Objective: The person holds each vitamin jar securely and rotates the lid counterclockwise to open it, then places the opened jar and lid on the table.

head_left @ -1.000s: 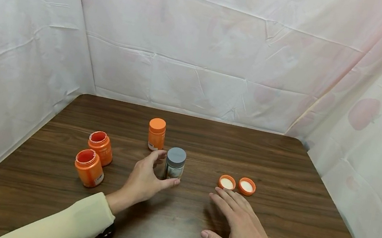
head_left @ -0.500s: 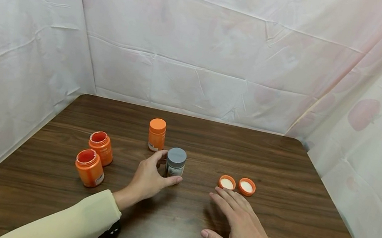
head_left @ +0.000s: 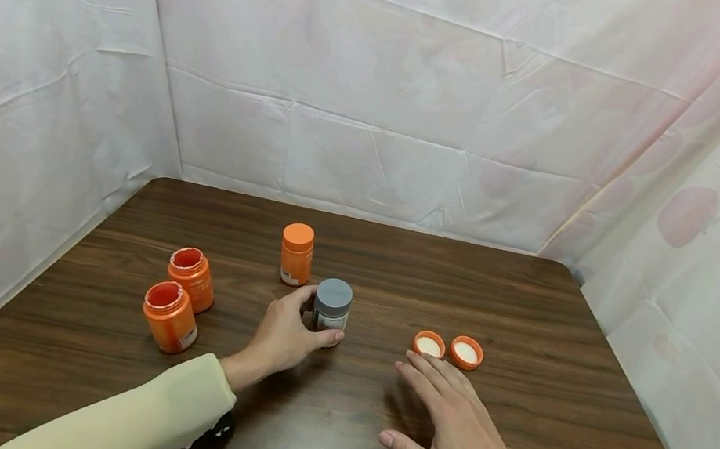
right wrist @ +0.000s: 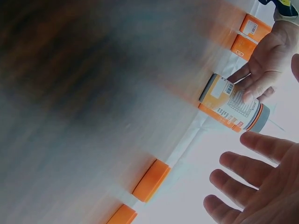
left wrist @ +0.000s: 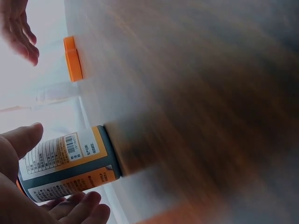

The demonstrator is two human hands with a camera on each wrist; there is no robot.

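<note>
In the head view my left hand [head_left: 283, 335] grips a dark jar with a grey lid [head_left: 333, 299], thumb across its near side and fingers at its far left. The jar [left wrist: 70, 161] stands upright on the table, its white and orange label showing in the left wrist view. My right hand [head_left: 460, 436] hovers low over the table with fingers spread, holding nothing. Just beyond its fingertips are two orange caps, the left cap [head_left: 429, 344] and the right cap [head_left: 466, 352], with white insides facing up.
A capped orange jar [head_left: 296, 257] stands behind the grey-lidded one. To the left are two uncapped orange jars, the nearer jar [head_left: 170, 324] and the farther jar [head_left: 195, 286]. White curtains [head_left: 383, 85] surround the back and sides of the brown wooden table [head_left: 396, 262].
My left hand has come in closer to the grey-lidded jar, and its fingers have closed round it. The right hand and the other things stay in place.
</note>
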